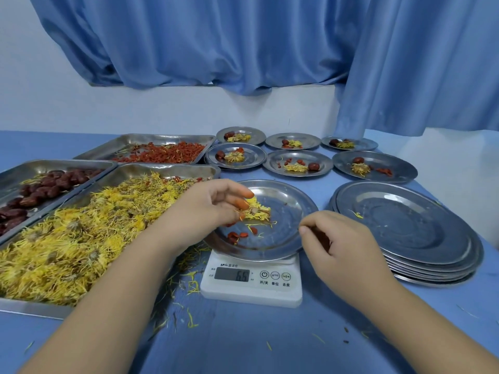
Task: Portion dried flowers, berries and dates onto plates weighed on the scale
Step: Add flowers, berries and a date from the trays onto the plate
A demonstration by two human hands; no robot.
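A steel plate [293, 211] sits on the white scale [251, 288], whose display reads 6.6. On the plate lie a dried yellow flower [258, 211] and a few red berries [238, 235]. My left hand [209, 205] hovers over the plate's left side, its curled fingertips pinching orange-red berries just above the flower. My right hand [341, 245] hangs loosely curled by the plate's right rim, and I see nothing in it. At the left stand trays of dried flowers [81, 233], dates [40, 190] and berries [162, 153].
A stack of empty steel plates [405, 225] stands right of the scale. Several filled plates [297, 163] line the back of the blue table, each with a flower, berries and a date. Loose petals litter the cloth by the scale. A blue curtain [243, 41] hangs behind.
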